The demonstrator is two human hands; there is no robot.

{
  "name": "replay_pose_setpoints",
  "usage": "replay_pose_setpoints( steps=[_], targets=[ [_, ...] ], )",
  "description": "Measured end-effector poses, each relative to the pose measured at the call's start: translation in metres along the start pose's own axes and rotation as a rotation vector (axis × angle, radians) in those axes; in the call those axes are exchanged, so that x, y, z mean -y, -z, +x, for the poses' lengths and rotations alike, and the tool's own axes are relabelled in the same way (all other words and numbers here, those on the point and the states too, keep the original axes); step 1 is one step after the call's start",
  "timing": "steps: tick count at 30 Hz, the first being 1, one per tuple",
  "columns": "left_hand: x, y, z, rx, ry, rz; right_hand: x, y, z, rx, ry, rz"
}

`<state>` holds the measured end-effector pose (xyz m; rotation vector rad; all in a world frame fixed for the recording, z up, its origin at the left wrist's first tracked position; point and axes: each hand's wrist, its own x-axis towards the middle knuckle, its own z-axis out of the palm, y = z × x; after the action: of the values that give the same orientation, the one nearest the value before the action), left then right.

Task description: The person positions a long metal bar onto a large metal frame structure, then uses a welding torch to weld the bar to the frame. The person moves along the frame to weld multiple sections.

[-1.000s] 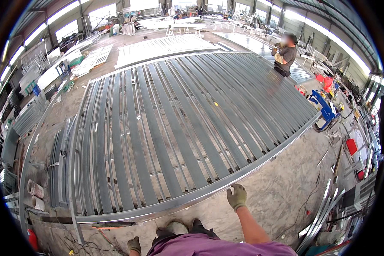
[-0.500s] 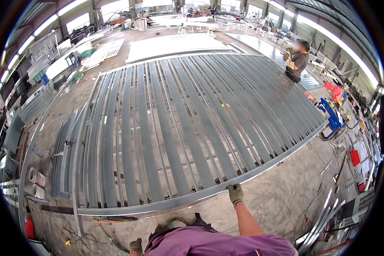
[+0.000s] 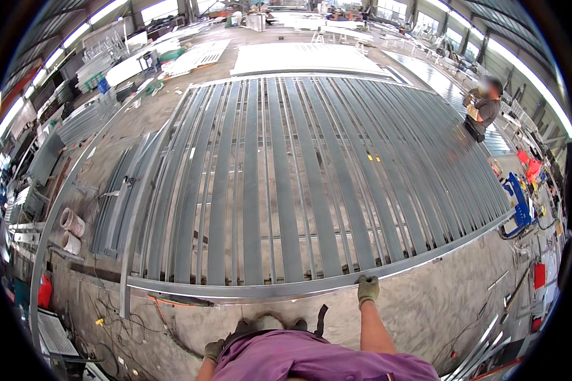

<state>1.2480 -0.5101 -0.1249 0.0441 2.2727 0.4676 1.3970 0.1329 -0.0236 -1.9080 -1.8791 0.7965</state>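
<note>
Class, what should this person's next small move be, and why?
Perhaps bring the left hand up to the near metal rail: it hangs beside the purple shirt, away from the rail, while the right hand is at that rail.

I've got 1 lg grey metal frame [image 3: 251,190] mid-view, lying approx flat, w/ its long near rail [image 3: 248,292] running L to R, bowed by the lens. Slats [image 3: 289,209] run from near rail to far side, wide & narrow mixed, dull grey. I see open gaps btwn them at L & ctr, thinner crosspieces showing below; toward R they look packed much closer. Slat ends meet the near rail w/ sm dark notches. L side rail [image 3: 138,241] sticks out past the near L corner.
</note>
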Motion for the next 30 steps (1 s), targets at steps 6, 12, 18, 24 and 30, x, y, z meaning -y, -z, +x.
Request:
replay_pose_setpoints(
  steps=[6, 12, 18, 24, 30],
  targets=[
    [-0.053, 0.020, -0.031, -0.069, 0.155, -0.154, -0.009, -0.004, 0.005, -0.011, 0.045, 0.000],
    [0.001, -0.006, -0.011, -0.006, 0.013, 0.112, -0.007, -0.008, 0.004, -0.017, 0.080, 0.103],
    [0.014, -0.014, -0.025, 0.033, -0.162, 0.315, -0.004, -0.009, 0.005, 0.028, 0.053, 0.085],
    [0.017, -0.018, -0.026, -0.008, -0.184, 0.283, -0.004, -0.010, 0.006, 0.014, 0.073, 0.063],
    [-0.001, -0.011, -0.026, 0.009, -0.040, 0.132, -0.007, -0.007, 0.008, 0.008, 0.070, 0.037]
  ],
)
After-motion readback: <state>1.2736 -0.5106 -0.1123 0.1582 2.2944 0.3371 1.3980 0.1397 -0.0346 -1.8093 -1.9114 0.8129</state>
